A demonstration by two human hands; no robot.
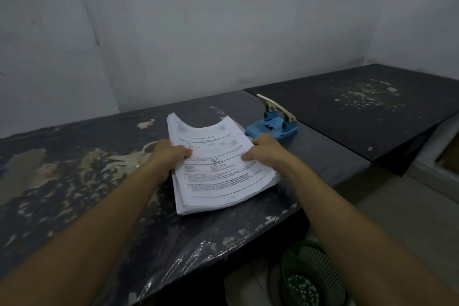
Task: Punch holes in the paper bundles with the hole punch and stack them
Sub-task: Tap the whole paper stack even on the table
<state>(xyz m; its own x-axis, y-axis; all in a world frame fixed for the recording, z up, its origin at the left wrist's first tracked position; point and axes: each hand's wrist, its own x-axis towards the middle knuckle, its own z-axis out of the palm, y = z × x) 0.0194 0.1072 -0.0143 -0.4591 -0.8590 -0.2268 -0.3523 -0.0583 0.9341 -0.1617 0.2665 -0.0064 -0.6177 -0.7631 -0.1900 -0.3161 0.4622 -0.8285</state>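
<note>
A thick bundle of printed white paper lies on the worn dark table, its far edge curled upward. My left hand grips the bundle's left edge, thumb on top. My right hand holds the right edge, fingers pressing on the top sheet. A blue hole punch with a cream lever raised stands just beyond my right hand, touching or nearly touching the bundle's far right corner.
A second dark table adjoins at the right, slightly higher. A green mesh wastebasket sits on the floor below the table's front right corner. A pale wall runs close behind both tables.
</note>
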